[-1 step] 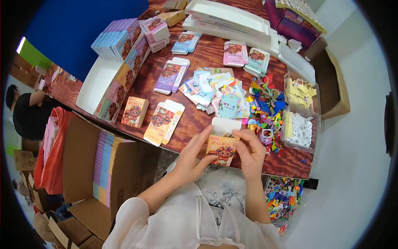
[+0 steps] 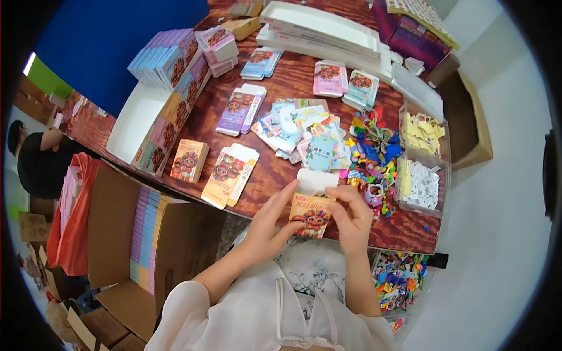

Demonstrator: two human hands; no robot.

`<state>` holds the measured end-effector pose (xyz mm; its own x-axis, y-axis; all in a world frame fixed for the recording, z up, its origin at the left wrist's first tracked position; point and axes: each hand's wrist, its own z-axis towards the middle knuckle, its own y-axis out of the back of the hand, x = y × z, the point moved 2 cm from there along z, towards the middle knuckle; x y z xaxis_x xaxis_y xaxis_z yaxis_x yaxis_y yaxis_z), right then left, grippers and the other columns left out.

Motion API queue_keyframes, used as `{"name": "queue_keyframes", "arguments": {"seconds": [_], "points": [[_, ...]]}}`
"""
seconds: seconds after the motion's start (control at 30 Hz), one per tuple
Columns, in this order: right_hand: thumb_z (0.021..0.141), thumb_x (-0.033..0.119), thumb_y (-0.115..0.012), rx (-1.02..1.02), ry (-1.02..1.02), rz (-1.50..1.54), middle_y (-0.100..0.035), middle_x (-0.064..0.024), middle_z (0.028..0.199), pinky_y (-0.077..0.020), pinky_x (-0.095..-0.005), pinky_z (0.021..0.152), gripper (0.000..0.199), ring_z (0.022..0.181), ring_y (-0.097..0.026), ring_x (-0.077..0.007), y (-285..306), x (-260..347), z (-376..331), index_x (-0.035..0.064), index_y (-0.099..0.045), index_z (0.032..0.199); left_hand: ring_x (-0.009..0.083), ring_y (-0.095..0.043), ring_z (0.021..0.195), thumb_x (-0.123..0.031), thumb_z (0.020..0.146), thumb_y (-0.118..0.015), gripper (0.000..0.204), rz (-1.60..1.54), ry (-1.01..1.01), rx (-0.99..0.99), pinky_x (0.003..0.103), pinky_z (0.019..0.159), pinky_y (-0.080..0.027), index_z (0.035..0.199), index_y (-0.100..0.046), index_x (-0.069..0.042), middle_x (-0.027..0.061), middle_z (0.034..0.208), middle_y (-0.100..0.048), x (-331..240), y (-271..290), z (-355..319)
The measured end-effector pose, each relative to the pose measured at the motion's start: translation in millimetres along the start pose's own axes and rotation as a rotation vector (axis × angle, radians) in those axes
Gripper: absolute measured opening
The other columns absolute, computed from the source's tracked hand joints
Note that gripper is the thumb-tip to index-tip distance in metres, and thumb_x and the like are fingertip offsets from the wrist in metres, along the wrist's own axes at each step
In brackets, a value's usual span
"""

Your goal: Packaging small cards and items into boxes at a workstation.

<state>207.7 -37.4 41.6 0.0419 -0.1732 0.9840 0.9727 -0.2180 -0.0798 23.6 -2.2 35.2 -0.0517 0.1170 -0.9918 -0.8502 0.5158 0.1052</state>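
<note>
Clearly, the orange box (image 2: 310, 215) sits between left fingers (image 2: 287, 230) clasping its side and right fingers (image 2: 348, 198) closed round its upper corner.

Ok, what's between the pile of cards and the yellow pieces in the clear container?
A heap of small colourful trinkets lies between the card pile and the yellow pieces, as the head view shows.

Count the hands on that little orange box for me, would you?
2: the person's left hand at the left side of the orange box, and the right hand at its upper right. Some fingers may be hidden behind it.
</note>
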Motion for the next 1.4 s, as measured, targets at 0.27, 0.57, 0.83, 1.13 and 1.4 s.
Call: {"name": "queue_keyframes", "arguments": {"seconds": [0.27, 0.57, 0.83, 1.13, 1.4], "points": [[0.092, 0.003, -0.060, 0.193, -0.091, -0.243, -0.059, -0.0051, 0.101, -0.0442, -0.0262, 0.081, 0.010, 0.090, -0.057, -0.0141, 14.6, 9.2, 1.7, -0.0050, -0.065, 0.096, 0.0262, -0.061, 0.118, 0.006, 0.089, -0.064, 0.075, -0.082, 0.087, 0.148, 0.034, 0.093, -0.054, 0.154, -0.029, -0.008, 0.0140, 0.130, -0.051, -2.8, 0.6, -1.0], [0.086, -0.003, -0.070, -0.142, -0.039, 0.186, -0.058, -0.0054, 0.101, -0.0490, -0.0255, 0.080, 0.022, 0.093, -0.060, -0.0127, -4.1, 11.8, -4.4, 0.0013, -0.057, 0.103, 0.0270, -0.062, 0.116, 0.008, 0.088, -0.064, 0.068, -0.121, 0.091, 0.161, 0.036, 0.095, -0.054, 0.148, -0.037, -0.008, 0.0132, 0.124, -0.052, -15.7, 1.5, 6.1], [0.086, -0.003, -0.070, 0.039, 0.059, -0.092, -0.058, -0.0036, 0.091, -0.0464, -0.0224, 0.073, 0.017, 0.084, -0.057, -0.0092, 11.6, -0.1, -9.6, -0.0004, -0.060, 0.100, 0.0234, -0.064, 0.114, 0.008, 0.089, -0.065, 0.054, -0.115, 0.080, 0.195, 0.036, 0.095, -0.054, 0.138, -0.042, -0.002, 0.0121, 0.124, -0.057, -3.4, 5.7, 1.1], [0.089, -0.005, -0.063, 0.087, 0.039, -0.142, -0.064, -0.0113, 0.107, -0.0484, -0.0271, 0.083, 0.016, 0.095, -0.060, -0.0145, 5.4, 3.8, -6.9, -0.0019, -0.063, 0.105, 0.0243, -0.065, 0.111, 0.007, 0.089, -0.065, 0.062, -0.019, -0.008, 0.123, 0.036, 0.092, -0.056, 0.142, -0.035, -0.004, 0.0147, 0.123, -0.056, 0.2, 2.5, -0.8], [0.088, -0.002, -0.065, 0.093, -0.142, -0.053, -0.065, -0.0119, 0.103, -0.0503, -0.0277, 0.083, 0.008, 0.096, -0.063, -0.0149, 2.2, -2.8, -7.9, -0.0023, -0.060, 0.094, 0.0278, -0.064, 0.114, 0.008, 0.089, -0.065, 0.075, -0.029, 0.159, 0.188, 0.037, 0.093, -0.055, 0.151, -0.026, -0.007, 0.0181, 0.126, -0.058, 1.1, 5.1, -3.4]]}}
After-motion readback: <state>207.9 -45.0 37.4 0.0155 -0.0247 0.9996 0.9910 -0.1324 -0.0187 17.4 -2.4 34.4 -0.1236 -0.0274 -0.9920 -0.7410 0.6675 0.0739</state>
